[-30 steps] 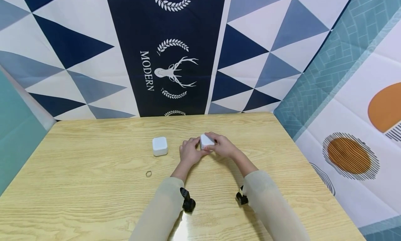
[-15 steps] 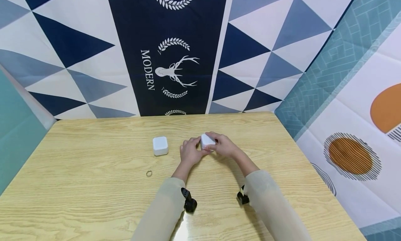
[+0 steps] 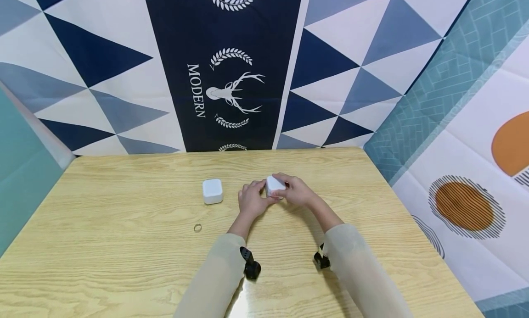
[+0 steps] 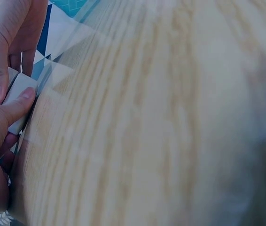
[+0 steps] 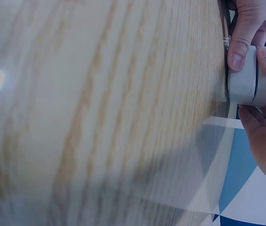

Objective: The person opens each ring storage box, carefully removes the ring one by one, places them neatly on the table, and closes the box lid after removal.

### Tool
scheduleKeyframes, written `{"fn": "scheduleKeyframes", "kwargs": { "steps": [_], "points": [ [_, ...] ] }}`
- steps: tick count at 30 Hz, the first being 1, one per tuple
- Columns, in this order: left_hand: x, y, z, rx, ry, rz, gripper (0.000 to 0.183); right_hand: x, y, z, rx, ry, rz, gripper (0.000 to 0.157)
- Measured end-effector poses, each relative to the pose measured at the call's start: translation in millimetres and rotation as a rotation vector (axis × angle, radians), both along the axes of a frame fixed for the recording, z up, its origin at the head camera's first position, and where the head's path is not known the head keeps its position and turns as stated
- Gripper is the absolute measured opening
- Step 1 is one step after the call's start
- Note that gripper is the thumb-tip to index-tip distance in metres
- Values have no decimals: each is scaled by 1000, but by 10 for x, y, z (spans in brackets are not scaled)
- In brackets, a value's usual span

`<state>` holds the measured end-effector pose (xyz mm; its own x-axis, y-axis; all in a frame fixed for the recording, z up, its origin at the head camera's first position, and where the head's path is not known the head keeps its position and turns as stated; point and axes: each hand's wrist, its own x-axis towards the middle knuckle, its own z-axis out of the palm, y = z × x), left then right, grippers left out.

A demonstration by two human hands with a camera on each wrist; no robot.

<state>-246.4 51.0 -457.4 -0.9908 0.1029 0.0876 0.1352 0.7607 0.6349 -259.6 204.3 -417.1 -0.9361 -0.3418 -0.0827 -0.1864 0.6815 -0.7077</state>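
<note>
- The left hand [image 3: 252, 201] grasps a white box [image 3: 274, 185], its thumb laid along the lower part on the near side.
- The right hand [image 3: 296, 192] grasps the same box from the right, its thumb on the upper part and other fingers bent over the far side.
- The white box sits near the tabletop's far edge, right of that edge's middle, between the two hands; whether its base touches the wood is hard to tell.
- In both wrist views a dark seam runs across its side, dividing the lower part from the upper; the two parts lie close together.
- A second white box [image 3: 212, 192], also with rounded corners, stands on the tabletop [image 3: 132, 244] near the middle of the far edge, left of the left hand and apart from it.
- A small ring [image 3: 195, 229] lies on the wood, farther from the far edge than the second white box and slightly towards the left edge from it.
- Pale sleeves [image 3: 212, 272] cover both forearms, with black wrist cameras [image 3: 251, 269] showing below the cuffs.
- Behind the far edge hangs a patterned cloth [image 3: 241, 136] with triangles, a deer head and the word MODERN.
- Beyond the right edge hangs a white cloth [image 3: 425, 162] with orange rounds.
</note>
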Motion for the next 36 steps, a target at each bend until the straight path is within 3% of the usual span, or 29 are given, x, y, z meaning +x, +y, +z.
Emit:
{"fn": "scheduleKeyframes", "kwargs": {
  "steps": [19, 36],
  "points": [
    [-6, -2, 3, -8, -4, -8, 74, -30, 21, -29, -60, -33, -4, 60],
    [-16, 5, 0, -25, 3, -10, 74, -65, 56, -97, -146, -57, -64, 72]
  ]
}}
